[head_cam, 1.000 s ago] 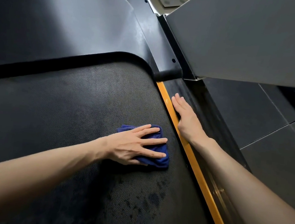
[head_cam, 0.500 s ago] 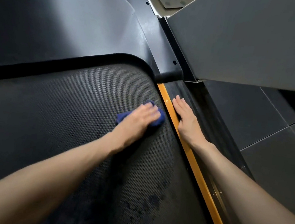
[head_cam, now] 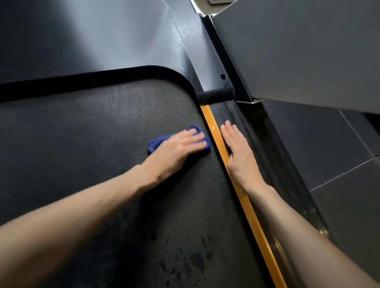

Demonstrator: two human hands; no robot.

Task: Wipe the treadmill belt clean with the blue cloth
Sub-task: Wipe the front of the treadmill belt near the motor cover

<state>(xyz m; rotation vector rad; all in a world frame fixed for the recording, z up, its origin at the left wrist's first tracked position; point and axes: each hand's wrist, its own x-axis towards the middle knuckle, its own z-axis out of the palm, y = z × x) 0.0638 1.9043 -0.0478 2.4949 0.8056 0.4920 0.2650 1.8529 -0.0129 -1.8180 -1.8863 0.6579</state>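
Observation:
The black textured treadmill belt (head_cam: 76, 154) fills the lower left of the head view. My left hand (head_cam: 179, 147) lies flat on the blue cloth (head_cam: 157, 143), pressing it onto the belt close to the belt's right edge. Most of the cloth is hidden under the hand; only its left end and far tip show. My right hand (head_cam: 238, 151) rests palm down, fingers straight, on the black side rail (head_cam: 261, 152), just right of the orange strip (head_cam: 255, 224). Dark wet-looking spots (head_cam: 184, 268) mark the belt nearer to me.
The glossy black motor cover (head_cam: 78, 31) rises beyond the belt's curved front edge. A grey upright panel (head_cam: 325, 52) stands at the upper right, above the rail. Dark floor tiles (head_cam: 357, 186) lie to the right of the treadmill.
My left hand has pushed the cloth forward along the belt toward the motor cover, and the hand has turned to point forward. My right hand has stayed on the side rail.

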